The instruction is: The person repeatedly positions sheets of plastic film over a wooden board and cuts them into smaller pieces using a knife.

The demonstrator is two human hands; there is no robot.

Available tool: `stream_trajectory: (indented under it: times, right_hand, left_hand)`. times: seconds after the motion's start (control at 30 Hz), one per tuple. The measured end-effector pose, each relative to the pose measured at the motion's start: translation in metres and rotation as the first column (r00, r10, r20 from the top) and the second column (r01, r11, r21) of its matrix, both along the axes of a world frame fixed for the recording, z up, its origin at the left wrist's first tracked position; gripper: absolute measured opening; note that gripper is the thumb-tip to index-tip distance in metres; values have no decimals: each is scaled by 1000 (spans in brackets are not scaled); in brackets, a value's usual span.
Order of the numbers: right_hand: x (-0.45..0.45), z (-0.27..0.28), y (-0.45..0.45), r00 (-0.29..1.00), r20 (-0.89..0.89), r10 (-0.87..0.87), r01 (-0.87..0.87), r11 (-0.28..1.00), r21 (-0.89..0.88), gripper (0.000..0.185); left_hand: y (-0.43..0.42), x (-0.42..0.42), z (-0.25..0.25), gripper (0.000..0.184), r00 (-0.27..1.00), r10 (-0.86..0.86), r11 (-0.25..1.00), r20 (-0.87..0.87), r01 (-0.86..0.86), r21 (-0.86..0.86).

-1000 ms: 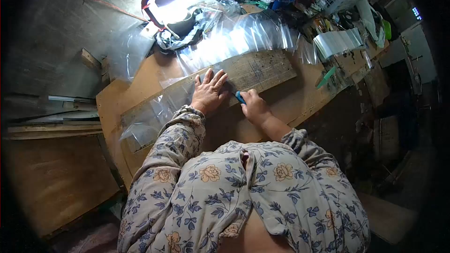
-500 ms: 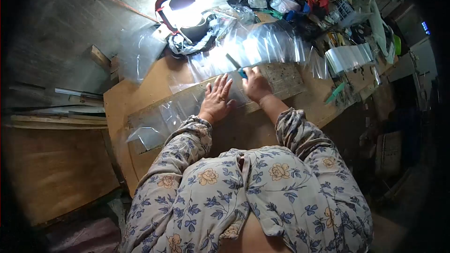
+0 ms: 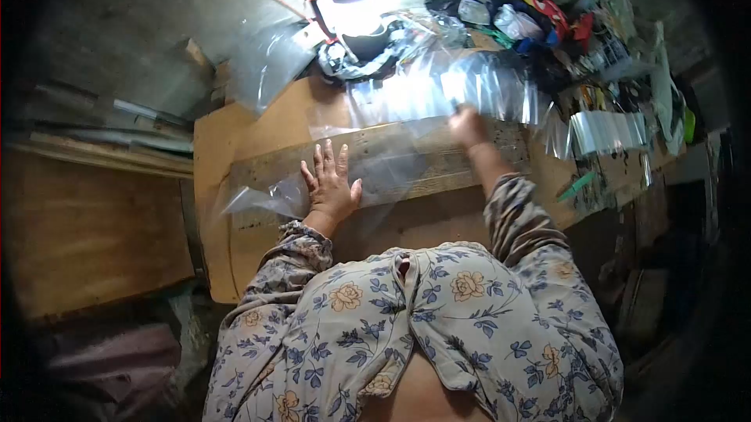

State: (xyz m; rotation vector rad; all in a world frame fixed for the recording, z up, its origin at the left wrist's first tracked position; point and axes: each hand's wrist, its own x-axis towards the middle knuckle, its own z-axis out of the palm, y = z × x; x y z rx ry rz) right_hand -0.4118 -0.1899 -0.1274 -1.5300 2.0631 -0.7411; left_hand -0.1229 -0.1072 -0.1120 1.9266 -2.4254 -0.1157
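Note:
My left hand (image 3: pixel 332 189) lies flat with its fingers spread, pressing on a clear plastic sheet (image 3: pixel 383 168). Beneath that sheet is a long wooden board (image 3: pixel 458 162), set across the table. My right hand (image 3: pixel 469 128) is closed near the board's far edge, blurred by motion. A knife (image 3: pixel 454 103) is in it; only a smeared bit of the blade shows, and the handle is hidden in the fingers. Just beyond the right hand lies a row of shiny clear plastic sheets (image 3: pixel 415 93).
A lit lamp (image 3: pixel 356 15) glares at the back. Bags and cloths (image 3: pixel 516 23) are heaped at the back right. A stack of plastic sleeves (image 3: pixel 609 132) and a green-handled tool (image 3: pixel 577 186) lie on the right. The tabletop's left edge (image 3: pixel 199 211) shows near wood planks.
My left hand has slid left along the sheet and its fingers are spread wider. My right hand has moved right with the knife. The whole view has shifted as the head turned.

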Motion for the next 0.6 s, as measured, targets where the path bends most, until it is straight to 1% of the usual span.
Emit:
stream_trajectory:
  times: [0.03,0.07,0.1,0.13,0.17,0.23,0.27,0.3,0.33,0.37,0.4,0.43,0.47,0.5,0.53,0.57,0.6]
  right_hand:
    - [-20,13,-5,994,-49,-101,98,994,-57,20]
    - [-52,5,-20,955,-267,-129,79,978,-192,23]
    - [-83,-3,-36,900,-382,-211,133,967,-219,23]
    - [-101,2,-43,860,-385,-337,233,928,-291,25]
    - [-121,7,-50,831,-430,-352,231,922,-310,22]
    - [-127,28,-49,769,-475,-427,257,888,-382,29]
    - [-118,31,-49,778,-474,-412,237,892,-385,29]
    - [-100,36,-46,791,-514,-333,94,895,-435,33]
    - [-77,39,-40,789,-557,-259,-47,879,-475,37]
    - [-34,40,-26,960,-244,-137,15,897,-442,39]
    - [-10,6,-22,975,-100,197,-219,805,-552,42]
    - [23,0,-6,831,-360,423,-550,718,-426,50]
    - [70,30,19,799,-318,510,-539,842,-4,55]
    - [99,34,34,790,-335,513,-501,856,128,54]
    - [116,35,43,778,-351,520,-454,853,257,53]
    - [123,27,48,798,-301,522,-472,852,227,45]
    - [128,21,48,806,-266,528,-494,849,189,40]
  left_hand:
    - [4,3,-1,74,1000,27,1000,3,-27,5]
    - [7,5,-4,71,999,45,999,-13,-44,11]
    - [7,7,-8,69,998,60,998,-30,-60,19]
    - [8,6,-11,69,995,92,995,-27,-91,34]
    - [9,6,-13,69,993,118,993,-24,-117,32]
    - [10,5,-16,68,995,91,996,-45,-91,12]
    - [11,4,-16,66,992,102,995,-73,-102,-6]
    - [11,4,-18,66,990,122,992,-75,-123,-12]
    - [11,5,-21,65,989,99,993,-113,-106,-56]
    - [11,5,-22,64,987,71,992,-147,-86,-97]
    - [14,3,-16,55,979,39,981,-200,-76,-179]
    - [16,3,-14,55,979,52,980,-198,-89,-181]
    - [19,5,-13,48,952,-61,976,-299,-5,-216]
    - [22,8,-12,42,905,-173,962,-388,71,-264]
    - [28,10,-1,32,861,-253,939,-441,109,-327]
    - [42,13,5,32,873,-234,940,-429,90,-330]
    - [56,17,9,31,762,-75,994,-643,8,-107]
